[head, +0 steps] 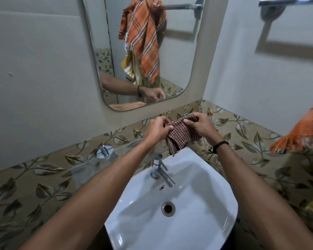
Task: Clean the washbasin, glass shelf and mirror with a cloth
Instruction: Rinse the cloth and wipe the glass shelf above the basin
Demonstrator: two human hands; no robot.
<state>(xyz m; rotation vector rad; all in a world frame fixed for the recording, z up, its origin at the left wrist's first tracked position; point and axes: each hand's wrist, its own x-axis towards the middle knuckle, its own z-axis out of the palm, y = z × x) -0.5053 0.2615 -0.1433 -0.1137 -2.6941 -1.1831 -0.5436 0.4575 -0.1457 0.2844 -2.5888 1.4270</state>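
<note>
Fingers (167,128) of the left hand (155,130) and the right hand (201,126) curl round one small checked cloth (184,137). They hold it bunched between them, above the back of the one white washbasin (188,222) and just beyond its single tap (160,170). The cloth looks light, soft and floppy, probably best gripped as a folded wad. One mirror (177,51) hangs behind. One glass shelf (90,168) sits left of the washbasin. One orange towel (300,134) hangs at right.

Brown-checked cloth (182,136), white washbasin (197,177), seemingly leaf-patterned beige tiles (49,170).
</note>
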